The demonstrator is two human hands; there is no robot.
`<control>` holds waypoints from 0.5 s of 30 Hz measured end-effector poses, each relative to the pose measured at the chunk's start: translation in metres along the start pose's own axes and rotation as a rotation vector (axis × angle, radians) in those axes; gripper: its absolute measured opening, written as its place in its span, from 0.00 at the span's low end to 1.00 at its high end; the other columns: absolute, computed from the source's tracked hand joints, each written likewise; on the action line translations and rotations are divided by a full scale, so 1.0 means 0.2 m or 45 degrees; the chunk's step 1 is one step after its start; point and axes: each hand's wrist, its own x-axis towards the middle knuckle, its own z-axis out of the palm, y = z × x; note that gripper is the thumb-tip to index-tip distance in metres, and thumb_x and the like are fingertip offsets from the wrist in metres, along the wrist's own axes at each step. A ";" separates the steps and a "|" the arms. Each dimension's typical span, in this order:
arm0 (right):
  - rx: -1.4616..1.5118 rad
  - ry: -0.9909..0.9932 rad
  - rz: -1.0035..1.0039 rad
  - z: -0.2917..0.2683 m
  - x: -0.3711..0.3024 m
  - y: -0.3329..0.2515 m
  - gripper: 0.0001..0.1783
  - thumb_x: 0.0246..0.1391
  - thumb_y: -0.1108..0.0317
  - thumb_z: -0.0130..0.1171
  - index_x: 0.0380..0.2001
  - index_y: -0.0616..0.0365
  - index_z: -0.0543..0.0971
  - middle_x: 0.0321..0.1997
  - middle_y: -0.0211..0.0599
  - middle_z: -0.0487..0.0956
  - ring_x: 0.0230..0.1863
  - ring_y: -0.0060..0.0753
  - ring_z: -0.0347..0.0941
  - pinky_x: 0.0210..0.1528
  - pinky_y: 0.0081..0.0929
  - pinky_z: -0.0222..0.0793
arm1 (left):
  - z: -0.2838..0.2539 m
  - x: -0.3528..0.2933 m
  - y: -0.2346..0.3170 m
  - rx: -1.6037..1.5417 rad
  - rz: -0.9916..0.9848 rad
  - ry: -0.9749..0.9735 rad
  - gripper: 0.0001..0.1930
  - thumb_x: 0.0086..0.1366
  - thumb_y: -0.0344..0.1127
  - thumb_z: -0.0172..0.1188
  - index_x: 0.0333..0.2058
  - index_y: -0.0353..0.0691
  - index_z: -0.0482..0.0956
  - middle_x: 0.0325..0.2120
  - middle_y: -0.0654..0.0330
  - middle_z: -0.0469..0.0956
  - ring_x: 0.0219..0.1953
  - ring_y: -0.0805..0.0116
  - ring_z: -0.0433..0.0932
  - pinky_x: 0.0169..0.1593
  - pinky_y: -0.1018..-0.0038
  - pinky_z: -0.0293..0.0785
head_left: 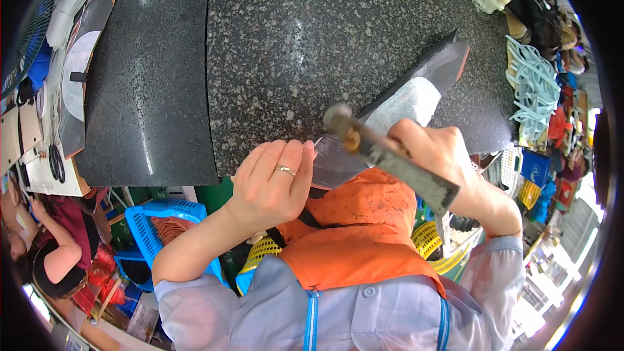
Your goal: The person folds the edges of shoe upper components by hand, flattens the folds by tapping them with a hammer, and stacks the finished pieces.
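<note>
A hammer (408,170) is gripped in my right hand (437,151), its metal head slightly blurred above the work. Under it lies a dark, flat panel (448,65) with a whitish rounded patch (416,99) and orange edges, set slantwise on the speckled stone slab (279,39). My left hand (273,182), with a ring on one finger, is closed at the panel's near left end, fingertips pinching its edge. A thin pale strip shows by those fingertips. The hammer and my right hand hide part of the panel.
Similar dark panels (77,84) are stacked at the left beside scissors (57,164). Pale blue strips (534,84) lie at the slab's right. A blue basket (143,227) stands below the table's edge at left. Another person's arm (60,244) shows at far left.
</note>
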 end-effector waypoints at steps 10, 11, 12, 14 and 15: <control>-0.088 0.028 -0.050 0.07 0.01 0.01 0.16 0.57 0.61 0.66 0.34 0.56 0.69 0.22 0.37 0.76 0.22 0.46 0.79 0.22 0.41 0.73 | -0.07 0.07 0.10 0.093 -0.015 -0.321 0.17 0.46 0.27 0.68 0.38 0.26 0.83 0.33 0.48 0.79 0.33 0.56 0.80 0.35 0.64 0.78; -0.022 0.110 -0.007 0.05 0.00 0.02 0.15 0.57 0.61 0.66 0.34 0.56 0.69 0.22 0.37 0.76 0.23 0.46 0.79 0.23 0.41 0.73 | -0.09 0.07 0.09 -0.031 -0.135 -0.329 0.18 0.45 0.27 0.67 0.39 0.27 0.84 0.35 0.48 0.79 0.33 0.57 0.80 0.35 0.63 0.78; 0.077 0.164 0.049 0.02 -0.03 0.05 0.13 0.57 0.64 0.66 0.37 0.57 0.73 0.23 0.37 0.77 0.23 0.47 0.79 0.23 0.42 0.73 | -0.11 0.07 0.08 -0.041 -0.194 -0.274 0.21 0.46 0.28 0.65 0.43 0.29 0.83 0.42 0.49 0.79 0.37 0.58 0.80 0.38 0.64 0.76; 0.207 0.264 0.224 -0.06 -0.09 0.01 0.12 0.57 0.69 0.66 0.42 0.60 0.77 0.27 0.38 0.80 0.25 0.41 0.81 0.29 0.35 0.74 | -0.11 0.01 0.17 -0.070 -0.189 -0.143 0.22 0.48 0.29 0.65 0.45 0.29 0.83 0.44 0.50 0.78 0.40 0.58 0.79 0.41 0.64 0.75; 0.292 0.238 0.372 -0.12 -0.10 -0.03 0.12 0.57 0.71 0.66 0.43 0.61 0.78 0.29 0.39 0.81 0.27 0.38 0.82 0.31 0.32 0.75 | -0.11 0.02 0.23 -0.112 -0.192 -0.030 0.23 0.49 0.30 0.65 0.47 0.29 0.83 0.47 0.51 0.77 0.43 0.58 0.78 0.43 0.65 0.75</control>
